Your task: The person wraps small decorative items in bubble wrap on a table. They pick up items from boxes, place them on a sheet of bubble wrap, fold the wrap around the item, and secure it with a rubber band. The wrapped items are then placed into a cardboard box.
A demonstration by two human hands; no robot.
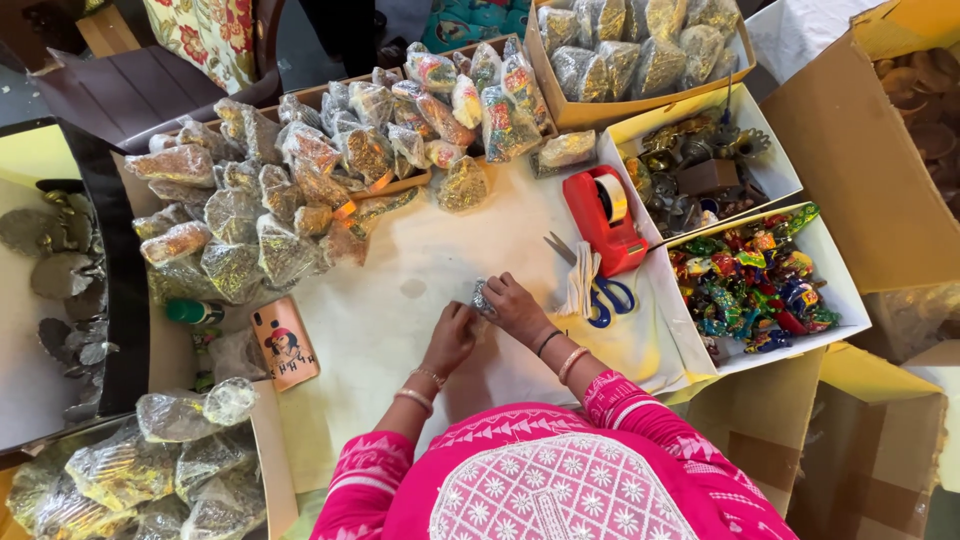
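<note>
both hands meet mid-table: the left hand (pixel 450 335) and right hand (pixel 515 305) pinch a small silvery packet (pixel 482 297) between closed fingertips, near the scissors (pixel 600 290). it looks light, crinkly and slippery; best held by its edges.

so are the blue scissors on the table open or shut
Cannot tell: the scissors lie partly under white strips, only handles and blade tips showing.

The bench (pixel 400 310), covered in pale cloth, carries a red tape dispenser (pixel 605 222), blue-handled scissors (pixel 600 290), a phone in a pink case (pixel 285 343), a heap of clear-wrapped packets (pixel 250 200) and 2 white boxes (pixel 800 240) along its edge.
</note>
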